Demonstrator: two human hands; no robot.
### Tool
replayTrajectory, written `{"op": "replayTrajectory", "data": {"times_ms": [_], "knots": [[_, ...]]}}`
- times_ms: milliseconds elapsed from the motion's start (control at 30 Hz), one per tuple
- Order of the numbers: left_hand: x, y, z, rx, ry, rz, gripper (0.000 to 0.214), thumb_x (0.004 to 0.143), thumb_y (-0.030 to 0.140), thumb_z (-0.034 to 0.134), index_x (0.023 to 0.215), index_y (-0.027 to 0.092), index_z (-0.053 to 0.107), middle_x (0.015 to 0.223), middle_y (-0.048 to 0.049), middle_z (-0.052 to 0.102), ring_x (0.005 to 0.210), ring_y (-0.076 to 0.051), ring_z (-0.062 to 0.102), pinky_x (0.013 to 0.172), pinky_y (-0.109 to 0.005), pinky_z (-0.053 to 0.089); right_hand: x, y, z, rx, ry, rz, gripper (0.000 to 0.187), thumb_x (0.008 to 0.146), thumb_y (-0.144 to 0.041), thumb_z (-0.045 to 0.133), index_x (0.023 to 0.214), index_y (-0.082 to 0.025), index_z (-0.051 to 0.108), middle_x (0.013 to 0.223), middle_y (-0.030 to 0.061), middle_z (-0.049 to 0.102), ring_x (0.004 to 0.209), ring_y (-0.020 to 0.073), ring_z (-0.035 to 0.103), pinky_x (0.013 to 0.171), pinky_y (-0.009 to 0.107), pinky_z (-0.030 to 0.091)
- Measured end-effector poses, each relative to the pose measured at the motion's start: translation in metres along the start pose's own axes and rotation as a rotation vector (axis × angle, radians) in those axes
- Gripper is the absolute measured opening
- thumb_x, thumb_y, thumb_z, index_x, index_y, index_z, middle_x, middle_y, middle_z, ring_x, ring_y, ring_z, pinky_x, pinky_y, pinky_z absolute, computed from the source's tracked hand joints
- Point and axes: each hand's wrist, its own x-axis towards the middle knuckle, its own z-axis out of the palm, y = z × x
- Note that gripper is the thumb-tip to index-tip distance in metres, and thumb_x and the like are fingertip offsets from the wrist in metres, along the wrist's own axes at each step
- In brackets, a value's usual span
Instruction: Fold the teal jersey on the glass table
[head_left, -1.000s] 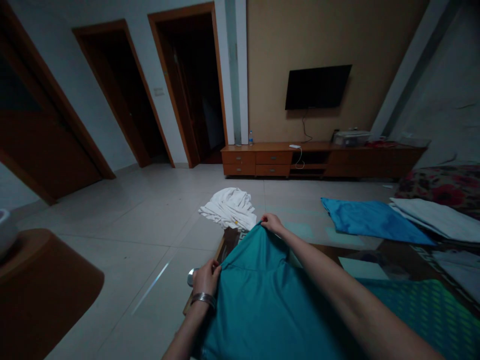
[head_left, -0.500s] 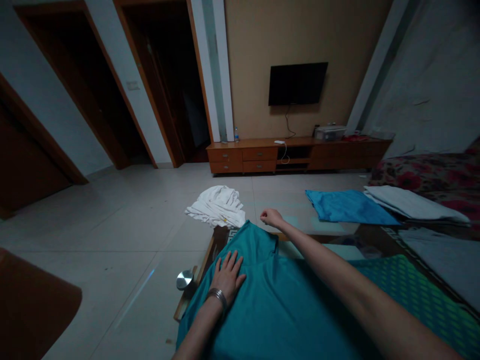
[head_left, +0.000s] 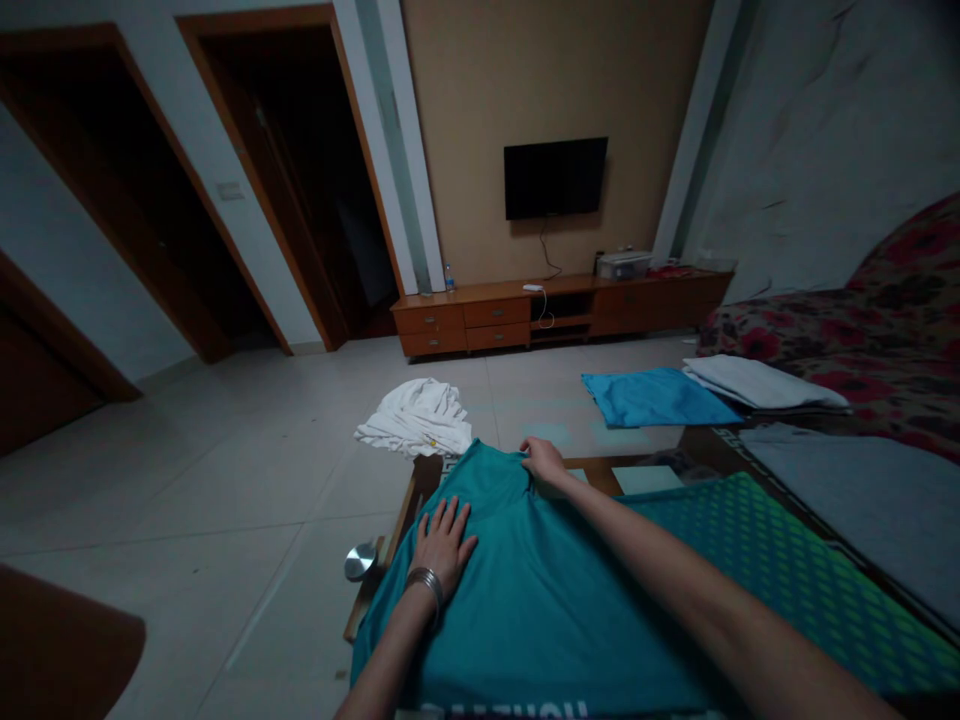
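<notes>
A teal shirt (head_left: 517, 600) is spread over a low table (head_left: 409, 515), with part of some white lettering showing at the bottom of the view. Toward the right the cloth has a green patterned area (head_left: 780, 560). My left hand (head_left: 442, 545), with bracelets at the wrist, lies flat on the shirt, its fingers spread. At the far edge of the cloth, my right hand (head_left: 545, 463) pinches the fabric between thumb and fingers, and small creases run from that spot.
A crumpled white cloth (head_left: 416, 418) lies beyond the table's far left corner. Folded blue cloth (head_left: 660, 397) and white cloth (head_left: 765, 383) are at the right, near a grey garment (head_left: 862, 490) and a floral sofa (head_left: 817, 330). A round metal object (head_left: 361, 562) sits at the table's left side.
My right hand has come down from above the far edge and taken hold of the shirt there. My left hand stays flat on the cloth. The white lettering has come into view.
</notes>
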Motion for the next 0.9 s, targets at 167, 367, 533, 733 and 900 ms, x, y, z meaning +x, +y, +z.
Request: {"op": "replayTrajectory", "data": {"times_ms": [167,367,533,733,900], "knots": [[0.000,0.001,-0.001,0.005,-0.008,0.003,0.053,0.094,0.043,0.036,0.144,0.027,0.034,0.153,-0.0037,0.024,0.141,-0.027,0.022,0.112,-0.052,0.020,-0.020,0.003,-0.004,-0.032,0.085,-0.106,0.027,0.079,-0.017,0.061,0.105,-0.016,0.063,0.107,0.0099,0.063,0.099,0.0197,0.056,0.079,0.025,0.038],[-0.001,0.003,-0.004,0.004,-0.006,0.008,0.052,0.093,0.043,0.037,0.143,0.027,0.036,0.153,-0.0037,0.024,0.141,-0.027,0.022,0.112,-0.052,0.020,-0.062,-0.012,-0.001,-0.093,0.122,-0.390,0.019,0.092,-0.028,0.047,0.101,-0.021,0.062,0.109,0.0087,0.059,0.108,0.0197,0.048,0.090,0.027,0.034],[0.004,-0.001,-0.003,0.007,-0.015,0.033,0.052,0.093,0.045,0.037,0.143,0.030,0.035,0.153,-0.0030,0.025,0.141,-0.026,0.022,0.111,-0.050,0.021,-0.070,0.005,0.011,-0.191,0.081,-0.377,0.016,0.090,-0.027,0.051,0.095,-0.018,0.063,0.104,0.0109,0.059,0.102,0.0229,0.050,0.083,0.031,0.038],[0.014,-0.006,0.002,-0.007,0.000,0.054,0.053,0.093,0.048,0.035,0.143,0.031,0.035,0.154,-0.0025,0.025,0.141,-0.026,0.021,0.111,-0.051,0.020,-0.046,0.005,0.007,-0.220,0.060,-0.294,0.021,0.087,-0.034,0.056,0.093,-0.016,0.066,0.103,0.0140,0.062,0.104,0.0257,0.051,0.085,0.034,0.038],[0.014,-0.008,0.005,-0.012,0.019,0.063,0.055,0.093,0.050,0.035,0.143,0.030,0.035,0.154,-0.0033,0.025,0.141,-0.027,0.021,0.111,-0.050,0.020,0.003,-0.026,0.005,-0.174,0.049,-0.236,0.023,0.088,-0.031,0.054,0.100,-0.015,0.067,0.108,0.0159,0.062,0.110,0.0253,0.051,0.089,0.032,0.038]]}}
